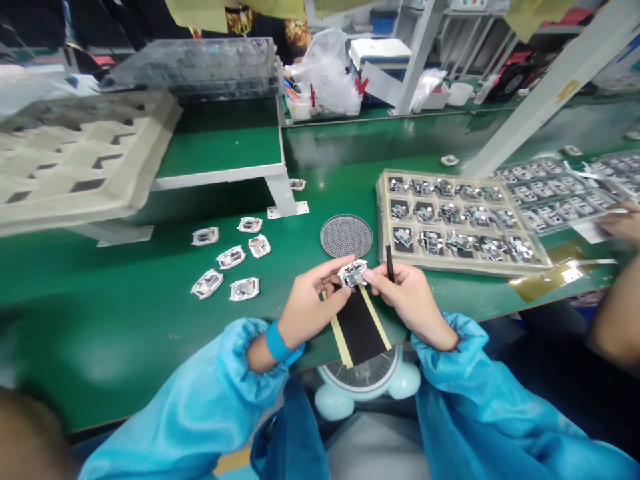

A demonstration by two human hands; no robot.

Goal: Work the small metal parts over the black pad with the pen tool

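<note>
My left hand (315,300) grips a small white watch-like housing (353,273) between thumb and fingers, with a circuit board showing inside it. My right hand (407,297) has its thumb and finger at the housing's right edge. A slim black tool (389,261) stands upright out of my right hand; its lower end is hidden. Beneath both hands lies a black mat (363,327) edged with yellow tape. Just beyond them is a round grey perforated dish (346,237). Several similar white housings (231,257) lie loose on the green table to the left.
To the right, a compartment tray (465,263) holds several circuit boards. Clear trays of housings (557,193) and another person's hand (623,220) are farther right. A raised green shelf (225,143) carries a moulded tray (145,153) at left. Below the table edge is a fan (363,377).
</note>
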